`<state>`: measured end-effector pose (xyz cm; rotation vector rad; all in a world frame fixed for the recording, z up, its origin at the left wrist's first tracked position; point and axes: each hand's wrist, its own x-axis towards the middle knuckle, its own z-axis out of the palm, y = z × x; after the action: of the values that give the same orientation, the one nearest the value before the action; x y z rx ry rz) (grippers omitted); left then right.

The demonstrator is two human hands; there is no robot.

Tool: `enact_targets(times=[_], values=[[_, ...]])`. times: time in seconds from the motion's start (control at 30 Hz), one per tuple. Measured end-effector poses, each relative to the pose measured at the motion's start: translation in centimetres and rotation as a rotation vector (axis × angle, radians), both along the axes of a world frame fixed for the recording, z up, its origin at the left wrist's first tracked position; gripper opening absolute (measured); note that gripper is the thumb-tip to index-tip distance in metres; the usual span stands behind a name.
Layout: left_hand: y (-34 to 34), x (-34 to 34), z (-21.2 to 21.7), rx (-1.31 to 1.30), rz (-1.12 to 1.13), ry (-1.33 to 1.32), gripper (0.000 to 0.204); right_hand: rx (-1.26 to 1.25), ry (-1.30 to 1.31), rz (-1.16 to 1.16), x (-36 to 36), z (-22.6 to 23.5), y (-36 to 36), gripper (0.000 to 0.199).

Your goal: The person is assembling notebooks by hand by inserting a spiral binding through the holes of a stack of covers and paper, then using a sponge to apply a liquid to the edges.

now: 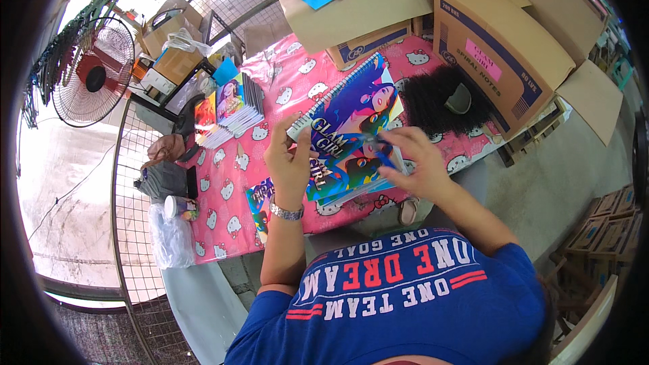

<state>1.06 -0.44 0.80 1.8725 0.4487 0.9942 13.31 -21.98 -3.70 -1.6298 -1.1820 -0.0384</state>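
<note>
My left hand (pixel 287 155), with a metal watch on its wrist, grips a spiral notebook (pixel 351 98) by its coil-bound edge. The colourful cover shows a drawn figure with long purple-blue hair. The notebook is tilted over a stack of similar notebooks (pixel 351 174) at the table's near edge. My right hand (pixel 418 162) is closed around a small blue-handled tool (pixel 384 155) at the notebook's lower right corner. This tool looks like pliers or cutters; its tip is blurred against the cover. Another notebook (pixel 258 206) lies partly hidden behind my left wrist.
A pink patterned cloth (pixel 280 94) covers the table. Piled notebooks (pixel 233 111) stand at the left. A black bristly heap (pixel 439 98) with a grey half-round piece (pixel 458 99) lies right, before an open carton (pixel 500 54). A fan (pixel 94 78) stands far left.
</note>
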Motion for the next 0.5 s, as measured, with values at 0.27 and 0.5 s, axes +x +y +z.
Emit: enact_targets(times=[0.27, 0.5], values=[[0.4, -0.5, -0.1, -0.047, -0.044, 0.015, 0.021, 0.11, -0.177, 0.104, -2.0, 3.4, 5.9, 0.056], [0.8, -0.9, -1.3, -0.085, -0.059, -0.038, 0.026, 0.064, -0.31, 0.031, -2.5, 4.9, 6.4, 0.053]])
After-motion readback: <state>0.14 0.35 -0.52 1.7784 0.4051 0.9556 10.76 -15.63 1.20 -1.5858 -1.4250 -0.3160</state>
